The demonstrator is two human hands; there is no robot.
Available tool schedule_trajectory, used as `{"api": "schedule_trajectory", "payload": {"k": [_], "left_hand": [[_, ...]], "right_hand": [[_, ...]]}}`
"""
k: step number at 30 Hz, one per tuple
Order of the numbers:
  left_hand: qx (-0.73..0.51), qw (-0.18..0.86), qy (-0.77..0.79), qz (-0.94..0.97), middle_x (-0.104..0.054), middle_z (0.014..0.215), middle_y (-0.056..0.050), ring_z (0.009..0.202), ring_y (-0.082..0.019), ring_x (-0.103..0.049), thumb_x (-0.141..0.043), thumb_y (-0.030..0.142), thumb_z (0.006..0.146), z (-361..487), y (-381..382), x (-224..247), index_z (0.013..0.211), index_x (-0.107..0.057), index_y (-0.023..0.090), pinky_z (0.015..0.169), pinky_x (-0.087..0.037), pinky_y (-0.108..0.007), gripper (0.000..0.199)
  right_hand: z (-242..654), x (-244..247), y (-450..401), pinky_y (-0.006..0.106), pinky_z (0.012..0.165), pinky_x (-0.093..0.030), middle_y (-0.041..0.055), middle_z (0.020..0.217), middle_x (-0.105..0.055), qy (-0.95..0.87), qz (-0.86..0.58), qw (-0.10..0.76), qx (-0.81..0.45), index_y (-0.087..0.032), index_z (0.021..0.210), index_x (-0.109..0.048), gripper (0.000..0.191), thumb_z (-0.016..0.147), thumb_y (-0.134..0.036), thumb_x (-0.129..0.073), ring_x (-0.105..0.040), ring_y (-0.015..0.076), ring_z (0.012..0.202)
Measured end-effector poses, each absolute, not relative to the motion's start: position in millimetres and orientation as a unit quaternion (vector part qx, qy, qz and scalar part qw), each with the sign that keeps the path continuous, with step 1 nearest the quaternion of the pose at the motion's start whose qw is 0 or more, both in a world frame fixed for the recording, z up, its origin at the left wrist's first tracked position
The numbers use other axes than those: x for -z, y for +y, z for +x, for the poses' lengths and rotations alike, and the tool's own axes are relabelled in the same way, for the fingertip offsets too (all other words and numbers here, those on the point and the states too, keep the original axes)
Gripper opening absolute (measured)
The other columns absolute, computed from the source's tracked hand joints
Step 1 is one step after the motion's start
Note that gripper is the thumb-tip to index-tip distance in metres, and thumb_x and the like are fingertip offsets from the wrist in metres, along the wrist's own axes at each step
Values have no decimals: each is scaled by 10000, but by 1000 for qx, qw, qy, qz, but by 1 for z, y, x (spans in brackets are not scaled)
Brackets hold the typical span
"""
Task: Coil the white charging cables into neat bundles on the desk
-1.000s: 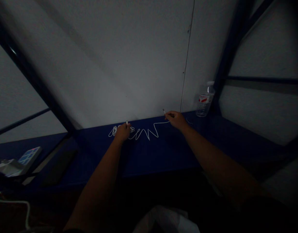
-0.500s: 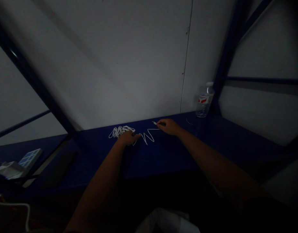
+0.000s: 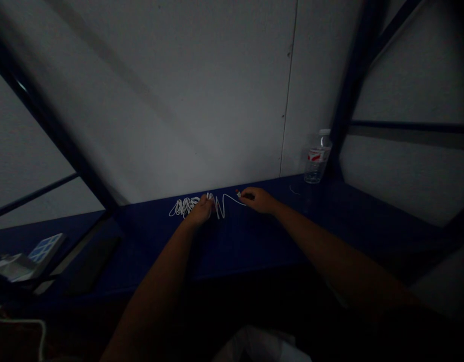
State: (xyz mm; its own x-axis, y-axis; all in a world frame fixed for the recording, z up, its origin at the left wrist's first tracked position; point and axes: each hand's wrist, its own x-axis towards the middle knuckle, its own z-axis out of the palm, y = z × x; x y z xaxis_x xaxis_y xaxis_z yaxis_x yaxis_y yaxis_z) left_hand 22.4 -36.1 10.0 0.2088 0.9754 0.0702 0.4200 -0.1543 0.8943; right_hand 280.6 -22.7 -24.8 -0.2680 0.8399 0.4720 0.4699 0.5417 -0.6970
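Observation:
My right hand (image 3: 255,199) pinches one end of a white charging cable (image 3: 223,203), just behind its plug (image 3: 238,193). From there the cable runs left in a few zigzag bends to my left hand (image 3: 204,208). The fingers of my left hand are closed on a cable end or connector (image 3: 209,196), too small to make out exactly. Directly left of that hand, several bundled white cables (image 3: 183,206) lie on the blue shelf (image 3: 247,246), partly hidden by it.
A clear plastic bottle (image 3: 317,157) with a red and white label stands at the back right. A thin white strand (image 3: 294,190) lies near it. On the left are a dark flat object (image 3: 91,264) and a blue-and-white box (image 3: 46,247). Blue posts (image 3: 58,125) frame the wall.
My left hand has lifted slightly and its fingers have closed on the white cable. The zigzag bends have drawn closer to it. My right hand has shifted slightly left and turned the plug.

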Motion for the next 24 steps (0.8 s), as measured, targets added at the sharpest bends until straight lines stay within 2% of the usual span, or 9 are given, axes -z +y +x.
{"api": "schedule_trajectory", "payload": {"k": [3, 6, 11, 17, 21, 24], "left_hand": [[-428, 486, 484, 588, -706, 982, -122, 873, -260, -690, -482, 371, 916, 30, -39, -12, 1083, -492, 214, 781, -523, -382, 229], [-475, 543, 431, 542, -700, 1004, -127, 835, -255, -703, -507, 382, 911, 35, -41, -14, 1124, -443, 233, 735, -544, -391, 267], [-445, 599, 379, 547, -666, 1095, -136, 857, -246, -701, -690, 461, 817, 42, -50, -13, 1125, -435, 230, 750, -567, -430, 462], [-392, 597, 350, 606, -658, 1018, -105, 784, -220, -687, -819, 377, 706, 53, -59, -5, 1095, -462, 210, 674, -572, -374, 554], [-401, 596, 370, 589, -673, 966, -96, 747, -208, -684, -686, 480, 818, 52, -53, -2, 1061, -517, 202, 649, -561, -348, 406], [-454, 559, 391, 573, -679, 993, -81, 747, -199, -683, -624, 504, 855, 45, -44, -2, 1069, -558, 216, 645, -559, -331, 365]], "right_hand": [[277, 21, -27, 283, 648, -464, 7, 684, -621, -746, -381, 436, -329, -174, 804, -602, 252, 840, -423, -613, -603, 149, 642], [275, 16, -32, 293, 672, -502, -5, 718, -627, -724, -315, 444, -424, -178, 842, -573, 262, 785, -406, -690, -632, 145, 648], [267, 13, -41, 283, 626, -528, -10, 774, -644, -683, -255, 431, -532, -185, 856, -505, 366, 722, -393, -775, -664, 144, 629], [255, 14, -46, 284, 640, -545, 29, 828, -704, -694, -263, 407, -533, -174, 922, -579, 395, 696, -409, -802, -670, 147, 673], [257, 12, -41, 270, 606, -526, 35, 766, -698, -690, -300, 434, -495, -158, 863, -626, 326, 763, -452, -728, -642, 130, 607], [266, 9, -36, 275, 608, -527, 28, 694, -671, -639, -322, 496, -492, -157, 794, -625, 288, 801, -441, -670, -635, 131, 581]]}}
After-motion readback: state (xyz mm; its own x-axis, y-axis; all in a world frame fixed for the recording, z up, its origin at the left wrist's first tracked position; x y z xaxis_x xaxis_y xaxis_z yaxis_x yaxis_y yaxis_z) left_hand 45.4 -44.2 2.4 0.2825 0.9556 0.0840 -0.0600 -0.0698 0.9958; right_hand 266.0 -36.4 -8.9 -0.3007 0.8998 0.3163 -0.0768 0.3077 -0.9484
